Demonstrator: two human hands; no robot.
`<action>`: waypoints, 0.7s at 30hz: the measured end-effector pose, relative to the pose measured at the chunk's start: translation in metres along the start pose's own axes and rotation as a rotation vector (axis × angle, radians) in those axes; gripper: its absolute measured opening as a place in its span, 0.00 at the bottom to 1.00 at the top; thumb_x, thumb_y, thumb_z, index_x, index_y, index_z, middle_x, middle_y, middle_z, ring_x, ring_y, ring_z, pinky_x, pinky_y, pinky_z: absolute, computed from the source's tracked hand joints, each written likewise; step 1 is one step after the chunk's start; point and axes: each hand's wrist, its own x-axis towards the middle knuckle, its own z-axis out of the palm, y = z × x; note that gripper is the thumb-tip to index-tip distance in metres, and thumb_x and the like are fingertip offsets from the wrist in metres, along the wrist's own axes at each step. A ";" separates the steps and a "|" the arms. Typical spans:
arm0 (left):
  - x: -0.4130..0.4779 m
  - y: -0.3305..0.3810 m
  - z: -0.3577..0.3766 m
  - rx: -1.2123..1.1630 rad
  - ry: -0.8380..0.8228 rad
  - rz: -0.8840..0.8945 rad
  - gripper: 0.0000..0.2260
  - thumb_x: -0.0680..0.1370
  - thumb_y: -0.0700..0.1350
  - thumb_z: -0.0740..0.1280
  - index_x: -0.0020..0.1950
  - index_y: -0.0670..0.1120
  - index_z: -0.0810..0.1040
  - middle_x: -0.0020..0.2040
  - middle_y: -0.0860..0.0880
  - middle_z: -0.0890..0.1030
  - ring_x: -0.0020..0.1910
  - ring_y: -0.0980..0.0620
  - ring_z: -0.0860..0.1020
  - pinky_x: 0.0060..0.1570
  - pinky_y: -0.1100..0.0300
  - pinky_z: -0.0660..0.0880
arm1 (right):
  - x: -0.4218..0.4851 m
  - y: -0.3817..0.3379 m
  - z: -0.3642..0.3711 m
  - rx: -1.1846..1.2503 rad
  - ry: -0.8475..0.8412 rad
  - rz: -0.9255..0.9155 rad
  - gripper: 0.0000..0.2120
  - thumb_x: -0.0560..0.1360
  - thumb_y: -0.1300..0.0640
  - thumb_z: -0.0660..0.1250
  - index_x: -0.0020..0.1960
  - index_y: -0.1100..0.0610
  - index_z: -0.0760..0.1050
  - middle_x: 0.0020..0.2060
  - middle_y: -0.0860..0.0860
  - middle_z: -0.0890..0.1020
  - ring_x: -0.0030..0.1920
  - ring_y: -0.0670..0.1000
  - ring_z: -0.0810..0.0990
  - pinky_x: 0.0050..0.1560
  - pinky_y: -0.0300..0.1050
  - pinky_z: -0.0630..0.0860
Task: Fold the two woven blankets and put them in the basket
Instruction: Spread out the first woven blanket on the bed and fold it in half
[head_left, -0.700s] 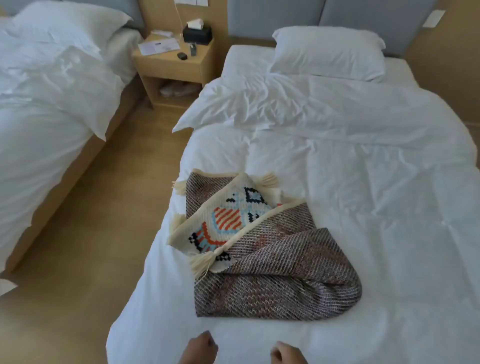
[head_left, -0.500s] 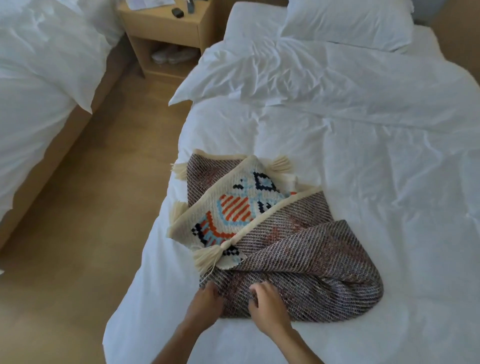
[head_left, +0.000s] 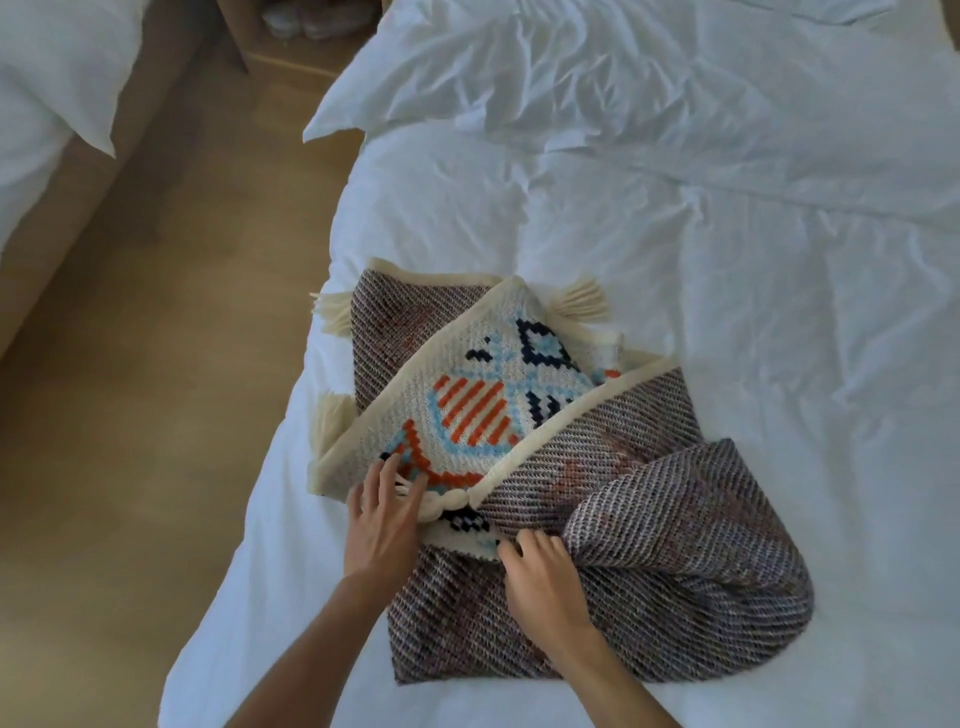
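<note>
A woven blanket bundle (head_left: 649, 525) lies loosely folded near the left edge of the white bed (head_left: 727, 234). Its brown-grey striped weave wraps a cream face (head_left: 467, 395) with orange, blue and black pattern and cream tassels. I cannot tell whether it is one blanket or two. My left hand (head_left: 387, 514) rests with straight fingers on the cream flap beside a tassel knot. My right hand (head_left: 540, 577) curls its fingers round the edge of the brown fold at the bundle's front. No basket is in view.
A rumpled white duvet (head_left: 571, 67) covers the far part of the bed. Wooden floor (head_left: 171, 364) runs along the left, with a second white bed (head_left: 47, 88) beyond it. The foot of a wooden nightstand (head_left: 244, 47) shows at the top.
Both hands came up from the frame's bottom edge onto the blanket; the left moved forward to the cream flap and the right took the brown fold's edge. The view tilted down and closer.
</note>
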 end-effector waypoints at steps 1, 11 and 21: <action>0.001 -0.002 -0.002 0.037 -0.012 0.016 0.30 0.56 0.40 0.80 0.57 0.47 0.79 0.64 0.39 0.73 0.65 0.37 0.67 0.58 0.38 0.70 | -0.004 0.002 -0.002 0.003 0.014 -0.010 0.14 0.57 0.62 0.77 0.41 0.54 0.81 0.34 0.49 0.80 0.34 0.50 0.78 0.36 0.43 0.77; -0.002 0.073 -0.012 -0.241 -0.182 0.099 0.18 0.78 0.48 0.61 0.67 0.49 0.63 0.60 0.49 0.73 0.53 0.50 0.74 0.57 0.55 0.70 | -0.031 0.082 -0.031 -0.095 0.017 0.061 0.09 0.59 0.62 0.76 0.32 0.54 0.76 0.28 0.50 0.77 0.26 0.50 0.76 0.29 0.45 0.73; -0.012 0.101 0.005 0.137 -0.106 0.278 0.39 0.49 0.41 0.82 0.60 0.49 0.78 0.63 0.43 0.76 0.64 0.40 0.74 0.58 0.37 0.71 | -0.096 0.171 -0.037 -0.170 0.092 0.122 0.11 0.68 0.59 0.57 0.31 0.55 0.75 0.28 0.51 0.76 0.28 0.54 0.77 0.32 0.47 0.72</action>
